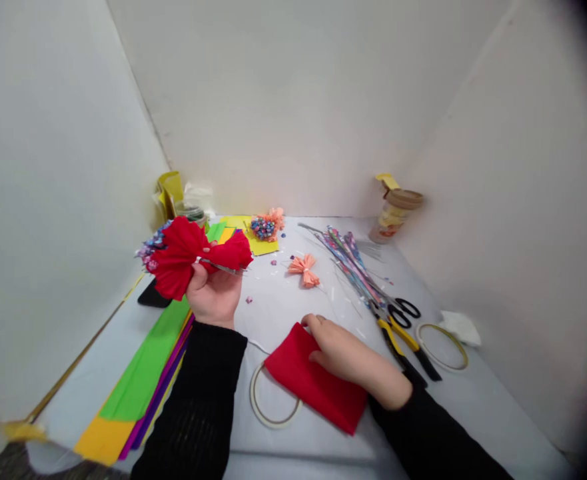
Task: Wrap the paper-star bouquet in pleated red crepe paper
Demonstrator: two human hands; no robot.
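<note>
Raised at the left, my left hand [216, 293] is closed around the pinched middle of a red crepe paper wrap [178, 260]. Small blue and pink paper stars [154, 248] cluster at its left end, and thin wires stick out at the right. My right hand [330, 343] lies over the upper edge of a folded piece of red crepe paper [318, 387], thumb on top and fingers curled at the edge. Partly beneath that paper is a white tape roll [276, 417]. Beyond my hands sits a tied peach paper bow [304, 270].
Long green paper strips [148, 367] lie over other coloured ones at left. Wrapped wire stems [350, 263], scissors [398, 312], yellow-handled pliers [398, 340] and another tape roll [443, 347] are at right. A cup [396, 217] and a peach-wrapped bunch [267, 227] stand near the back wall.
</note>
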